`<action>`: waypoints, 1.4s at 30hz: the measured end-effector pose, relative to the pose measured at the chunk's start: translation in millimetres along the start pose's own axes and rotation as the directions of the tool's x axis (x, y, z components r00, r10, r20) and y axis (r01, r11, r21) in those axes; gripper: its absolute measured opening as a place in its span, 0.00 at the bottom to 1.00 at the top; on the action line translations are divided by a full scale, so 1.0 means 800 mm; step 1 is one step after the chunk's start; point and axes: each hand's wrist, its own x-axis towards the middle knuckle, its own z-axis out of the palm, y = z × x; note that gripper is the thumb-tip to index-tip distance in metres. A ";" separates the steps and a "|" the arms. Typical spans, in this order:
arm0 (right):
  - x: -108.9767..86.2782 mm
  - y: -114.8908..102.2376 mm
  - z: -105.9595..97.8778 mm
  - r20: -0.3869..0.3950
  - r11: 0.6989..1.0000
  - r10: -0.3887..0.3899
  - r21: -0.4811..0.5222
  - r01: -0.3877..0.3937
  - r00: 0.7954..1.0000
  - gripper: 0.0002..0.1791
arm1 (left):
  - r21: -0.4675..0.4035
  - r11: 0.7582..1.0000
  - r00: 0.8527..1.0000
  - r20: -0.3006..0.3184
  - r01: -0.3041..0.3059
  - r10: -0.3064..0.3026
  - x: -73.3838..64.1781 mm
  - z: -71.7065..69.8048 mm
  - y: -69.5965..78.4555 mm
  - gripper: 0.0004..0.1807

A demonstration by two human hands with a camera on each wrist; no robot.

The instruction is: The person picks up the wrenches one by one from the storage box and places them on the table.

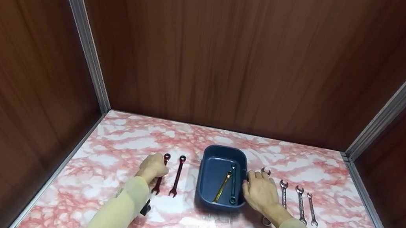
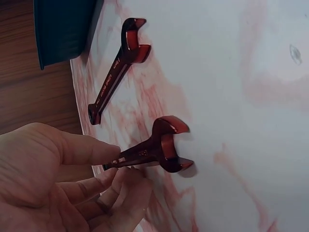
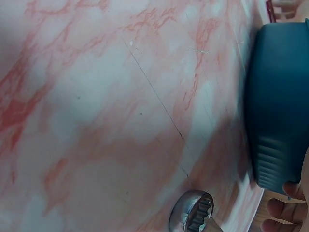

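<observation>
My left hand [image 1: 153, 167] pinches a dark red combination wrench [image 2: 166, 145] between thumb and fingers, near its ring end. The wrench's open end points back toward me, close over the table. A second red wrench [image 1: 177, 178] lies just right of it. At the centre stands a blue plastic bin [image 1: 208, 203], with a yellow wrench [image 1: 222, 188] and a green wrench [image 1: 233, 184] inside. My right hand [image 1: 261, 192] grips the bin's right side, thumb at the rim and fingers [image 3: 285, 210] bent down outside. Beneath this hand, a silver wrench [image 1: 266, 221] is partly hidden.
To the right, more silver wrenches lie in a row: one [image 1: 284, 189] partly behind the right forearm, a longer one [image 1: 300, 203] and a smaller one [image 1: 312, 209]. Wood-grain panels [image 1: 211, 51] enclose the pink-and-white marbled table [image 1: 129, 131] at the back and both sides.
</observation>
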 end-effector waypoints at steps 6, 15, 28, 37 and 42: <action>-0.001 0.000 0.001 -0.033 1.000 -0.006 0.011 0.006 0.999 0.15 | 0.008 1.000 1.000 0.018 0.001 -0.001 0.001 -0.005 0.008 0.06; -0.001 0.000 0.001 -0.031 1.000 -0.005 0.013 0.005 1.000 0.15 | 0.022 0.999 0.999 0.014 -0.034 0.034 -0.004 -0.014 0.028 0.04; -0.001 0.000 0.002 -0.022 1.000 -0.004 0.009 0.004 1.000 0.15 | 0.054 0.987 0.988 -0.018 -0.154 0.155 -0.013 -0.021 0.054 0.22; -0.001 0.000 0.001 -0.029 1.000 -0.009 0.009 0.009 1.000 0.15 | 0.056 0.973 0.974 -0.039 -0.222 0.224 -0.022 -0.024 0.072 0.17; 0.000 0.000 0.001 -0.025 1.000 -0.007 0.007 0.008 1.000 0.15 | 0.051 0.970 0.970 -0.032 -0.240 0.242 -0.015 -0.022 0.079 0.15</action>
